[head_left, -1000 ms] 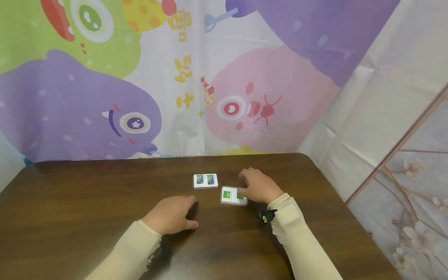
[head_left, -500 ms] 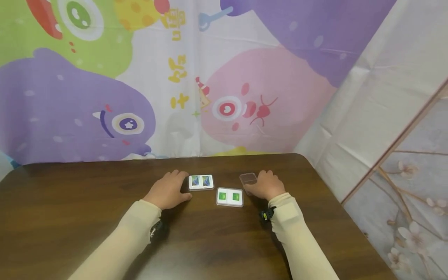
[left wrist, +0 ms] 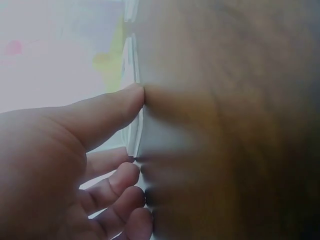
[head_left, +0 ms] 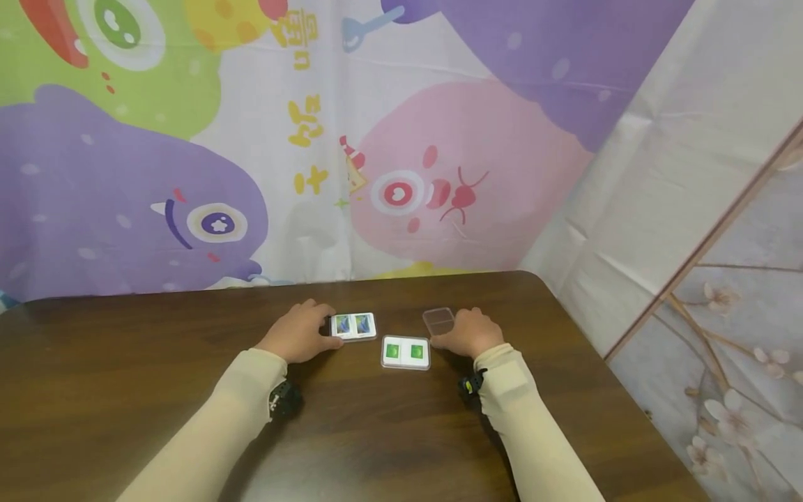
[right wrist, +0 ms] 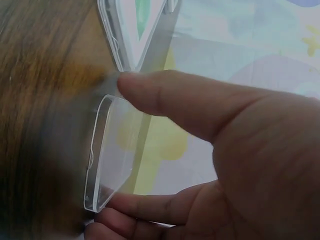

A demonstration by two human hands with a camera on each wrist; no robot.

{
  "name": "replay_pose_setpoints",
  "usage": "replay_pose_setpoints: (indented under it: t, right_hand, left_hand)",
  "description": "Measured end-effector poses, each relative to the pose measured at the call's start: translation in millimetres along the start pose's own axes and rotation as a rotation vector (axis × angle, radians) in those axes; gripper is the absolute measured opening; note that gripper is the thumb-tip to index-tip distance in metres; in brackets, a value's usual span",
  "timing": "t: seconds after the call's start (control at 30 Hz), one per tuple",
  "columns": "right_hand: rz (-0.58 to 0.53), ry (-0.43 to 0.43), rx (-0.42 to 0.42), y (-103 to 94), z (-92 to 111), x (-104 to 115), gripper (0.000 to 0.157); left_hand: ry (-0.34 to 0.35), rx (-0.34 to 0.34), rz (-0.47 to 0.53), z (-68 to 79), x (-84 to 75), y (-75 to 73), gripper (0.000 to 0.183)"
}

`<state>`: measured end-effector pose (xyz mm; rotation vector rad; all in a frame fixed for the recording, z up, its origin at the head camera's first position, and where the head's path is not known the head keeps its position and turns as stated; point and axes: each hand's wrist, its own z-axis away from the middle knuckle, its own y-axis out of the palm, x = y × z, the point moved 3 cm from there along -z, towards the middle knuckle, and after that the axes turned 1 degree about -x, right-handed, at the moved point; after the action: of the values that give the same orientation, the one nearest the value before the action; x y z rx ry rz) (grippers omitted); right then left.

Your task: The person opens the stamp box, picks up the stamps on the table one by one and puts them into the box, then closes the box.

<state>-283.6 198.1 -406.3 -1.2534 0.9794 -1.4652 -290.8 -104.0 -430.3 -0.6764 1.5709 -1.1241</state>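
Observation:
Two flat clear cases with white inserts lie on the brown table. The left one is a blue-picture case (head_left: 353,325); nearer and to the right is a green-picture case (head_left: 406,353). My left hand (head_left: 295,335) grips the left end of the blue-picture case, thumb on its near edge and forefinger at its end. My right hand (head_left: 472,333) is at a clear, shallow plastic lid (head_left: 438,319), right of the green-picture case. In the right wrist view the lid (right wrist: 112,150) lies between thumb and bent forefinger, partly covered by the thumb.
The brown wooden table (head_left: 376,439) reaches back to a cartoon-printed cloth (head_left: 314,237) hung behind it. A blossom-patterned panel (head_left: 734,390) stands along the right side. Dark wrist straps (head_left: 285,399) sit below both hands.
My left hand has moved away from me to the left end of the blue-picture case. My right hand has shifted from the green-picture case to its right, where the clear lid now shows.

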Motion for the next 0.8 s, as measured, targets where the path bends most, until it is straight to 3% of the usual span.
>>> replay_pose_setpoints:
  t: [0.37,0.8]
  right_hand:
    - [-0.017,-0.022,0.001,0.0,-0.1,0.0,0.059]
    - [-0.036,-0.045,0.037,-1.7,2.2,1.3,0.057]
  left_hand:
    - [0.042,0.006,-0.025,18.6,3.2,-1.2,0.058]
    - [0.107,0.056,-0.115,65.7,-9.3,-13.8,0.047]
